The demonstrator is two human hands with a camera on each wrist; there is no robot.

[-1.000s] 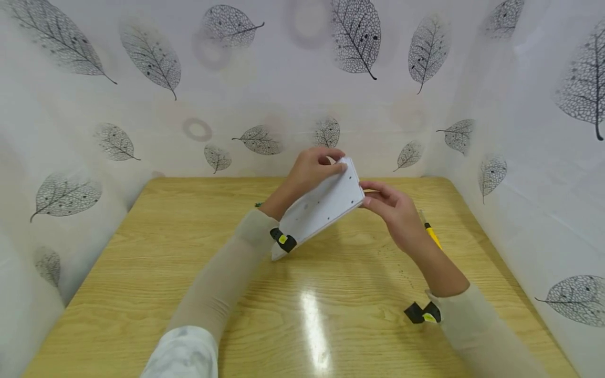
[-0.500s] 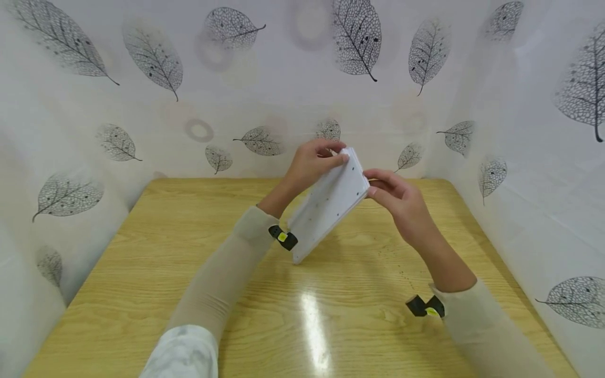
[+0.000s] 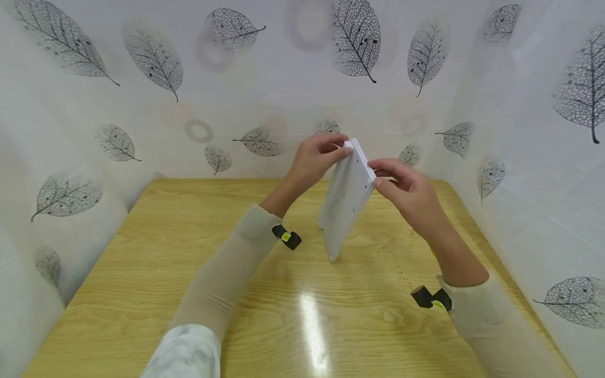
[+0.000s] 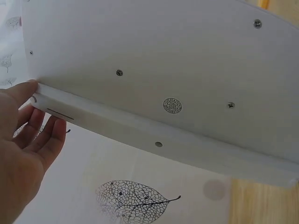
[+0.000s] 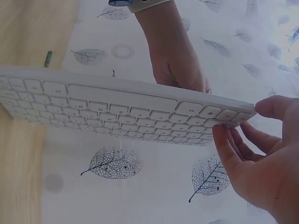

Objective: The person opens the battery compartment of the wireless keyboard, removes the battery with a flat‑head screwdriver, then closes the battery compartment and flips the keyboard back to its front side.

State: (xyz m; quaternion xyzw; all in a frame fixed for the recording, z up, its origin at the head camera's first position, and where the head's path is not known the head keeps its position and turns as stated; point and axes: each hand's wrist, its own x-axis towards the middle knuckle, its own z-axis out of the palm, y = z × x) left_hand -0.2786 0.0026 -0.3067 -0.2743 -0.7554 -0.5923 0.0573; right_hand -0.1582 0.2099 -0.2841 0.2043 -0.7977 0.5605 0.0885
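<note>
A white keyboard [image 3: 347, 202] is held up on a slant over the wooden table, its lower end down close to the tabletop. Its underside, with small screws and a round printed stamp, fills the left wrist view. White keys [image 5: 135, 112] show in the right wrist view. My left hand [image 3: 314, 157] pinches the upper far corner between thumb and fingers. At the other upper corner, my right hand [image 3: 408, 194] grips the short end, thumb on the edge and a fingertip on the corner keys [image 5: 226, 114].
Small dark specks lie on the wooden table [image 3: 227, 304] near the right forearm. A short green stick-like piece [image 5: 48, 58] rests on the table. Leaf-printed white cloth [image 3: 283, 94] surrounds the table at the back and both sides.
The keyboard has been raised at its upper end and turned more upright, its lower end swinging right. Both hands moved slightly up with it, the right one also rightward, keeping their hold.
</note>
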